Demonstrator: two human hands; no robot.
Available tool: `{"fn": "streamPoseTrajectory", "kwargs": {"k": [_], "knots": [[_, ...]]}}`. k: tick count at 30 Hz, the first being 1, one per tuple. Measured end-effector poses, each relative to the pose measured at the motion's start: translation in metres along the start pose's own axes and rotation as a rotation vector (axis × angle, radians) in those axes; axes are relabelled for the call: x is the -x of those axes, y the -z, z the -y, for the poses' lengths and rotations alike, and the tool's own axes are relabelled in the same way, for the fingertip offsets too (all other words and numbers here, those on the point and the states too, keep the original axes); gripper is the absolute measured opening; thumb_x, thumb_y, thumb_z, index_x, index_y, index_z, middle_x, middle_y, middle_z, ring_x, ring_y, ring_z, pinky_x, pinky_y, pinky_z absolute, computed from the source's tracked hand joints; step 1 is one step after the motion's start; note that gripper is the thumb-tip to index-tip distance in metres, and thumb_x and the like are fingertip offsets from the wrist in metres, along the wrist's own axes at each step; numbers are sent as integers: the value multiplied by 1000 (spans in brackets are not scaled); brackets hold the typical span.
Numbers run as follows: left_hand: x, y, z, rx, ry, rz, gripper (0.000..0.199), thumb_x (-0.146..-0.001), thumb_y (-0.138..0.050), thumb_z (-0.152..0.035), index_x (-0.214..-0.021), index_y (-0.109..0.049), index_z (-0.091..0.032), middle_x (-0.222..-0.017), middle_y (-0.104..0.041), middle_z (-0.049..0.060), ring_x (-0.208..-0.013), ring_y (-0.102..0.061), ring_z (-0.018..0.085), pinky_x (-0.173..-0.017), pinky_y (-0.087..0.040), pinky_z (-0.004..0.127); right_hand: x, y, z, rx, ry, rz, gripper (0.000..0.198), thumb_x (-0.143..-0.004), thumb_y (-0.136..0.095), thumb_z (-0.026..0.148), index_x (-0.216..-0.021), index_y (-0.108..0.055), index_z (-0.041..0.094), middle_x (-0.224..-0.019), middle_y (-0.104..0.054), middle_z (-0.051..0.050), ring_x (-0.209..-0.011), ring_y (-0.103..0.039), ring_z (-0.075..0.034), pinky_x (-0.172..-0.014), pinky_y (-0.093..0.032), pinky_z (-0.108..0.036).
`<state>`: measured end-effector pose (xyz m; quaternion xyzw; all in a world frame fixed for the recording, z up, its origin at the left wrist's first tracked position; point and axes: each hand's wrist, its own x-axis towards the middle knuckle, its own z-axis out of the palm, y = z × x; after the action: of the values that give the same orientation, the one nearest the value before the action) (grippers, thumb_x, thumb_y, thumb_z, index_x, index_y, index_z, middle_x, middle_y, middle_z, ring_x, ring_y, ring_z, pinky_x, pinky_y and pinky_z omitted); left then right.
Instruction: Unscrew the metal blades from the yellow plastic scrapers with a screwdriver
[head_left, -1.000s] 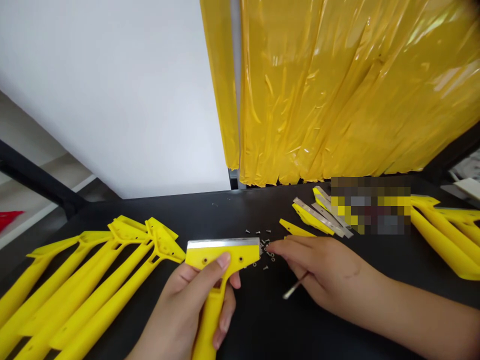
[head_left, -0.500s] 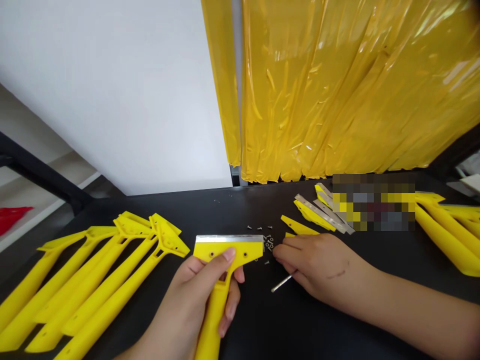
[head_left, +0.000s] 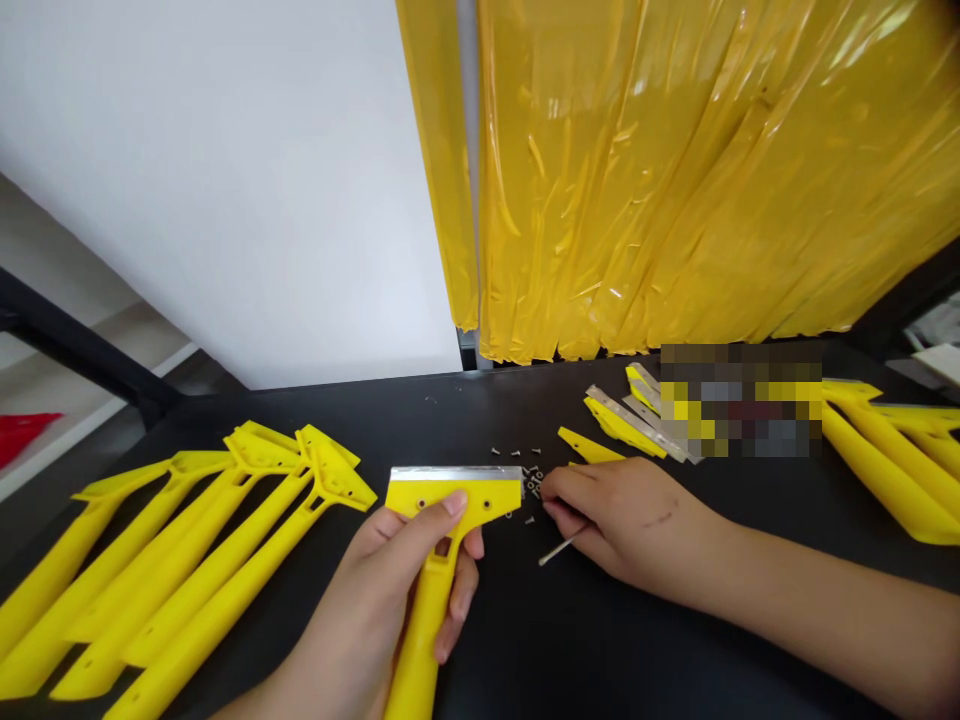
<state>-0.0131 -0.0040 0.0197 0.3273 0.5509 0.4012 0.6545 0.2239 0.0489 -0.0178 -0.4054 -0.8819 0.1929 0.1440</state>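
My left hand (head_left: pixel 382 590) is closed around the handle of a yellow scraper (head_left: pixel 418 630), its thumb resting on the head near two holes. A silver blade edge (head_left: pixel 454 473) runs along the top of that head. My right hand (head_left: pixel 637 515) is at the edge of a small heap of screws (head_left: pixel 534 480), fingertips bent down beside it. From under that hand sticks out a thin metal rod with a rounded tip, which looks like a hex key (head_left: pixel 556 551). Whether a screw is between its fingertips is hidden.
Several yellow scraper handles (head_left: pixel 247 550) lie fanned out on the left of the black table (head_left: pixel 502 660). Yellow strips (head_left: pixel 589 447) and metal strips (head_left: pixel 637 418) lie behind my right hand. More scrapers (head_left: pixel 885 470) lie at right, beside a pixelated patch. A yellow plastic curtain (head_left: pixel 637 200) hangs behind.
My right fingers have shifted slightly and lie close against the screws, and the rod's tip has risen a little. The scraper stays in my left hand; the whole view has shifted slightly.
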Motion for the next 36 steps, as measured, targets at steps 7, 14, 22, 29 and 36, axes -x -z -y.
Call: {"fn": "streamPoseTrajectory", "kwargs": {"k": [7, 14, 22, 29, 36], "knots": [[4, 0, 5, 53, 27, 72, 41, -94, -68, -51, -73, -72, -15, -49, -58, 0, -35, -47, 8, -39, -33, 17, 7, 12, 29, -619, -237, 68, 21, -105, -54, 35, -90, -61, 22, -72, -51, 5, -64, -45, -12, -56, -37, -23], [0, 3, 9, 91, 36, 99, 40, -88, -76, -50, -72, -75, -14, -51, -60, 2, -43, -51, 11, -41, -44, 19, 6, 9, 31, -1146, -385, 222, 17, -93, -75, 32, -88, -67, 18, -68, -48, 7, -60, -35, -8, -55, -28, -22], [0, 4, 12, 119, -11, 93, 34, -88, -78, -45, -74, -77, -14, -57, -64, 3, -48, -54, 13, -43, -48, 20, -10, 10, 8, -1173, -484, 100, 17, -87, -77, 31, -85, -65, 19, -61, -48, 8, -53, -31, -7, -46, -18, -21], [4, -3, 18, 141, 61, 168, 40, -88, -77, -49, -74, -79, -12, -53, -64, 4, -44, -54, 12, -42, -48, 19, 3, 9, 30, -1413, -515, 145, 23, -89, -76, 41, -90, -64, 21, -56, -41, 10, -47, -20, -5, -46, -14, -23], [6, -2, 20, 165, 51, 170, 40, -87, -79, -51, -76, -79, -13, -52, -64, 3, -43, -54, 11, -41, -48, 18, 8, 6, 31, -1703, -460, 203, 20, -92, -80, 37, -95, -71, 19, -61, -48, 7, -48, -22, -4, -47, -14, -22]]}}
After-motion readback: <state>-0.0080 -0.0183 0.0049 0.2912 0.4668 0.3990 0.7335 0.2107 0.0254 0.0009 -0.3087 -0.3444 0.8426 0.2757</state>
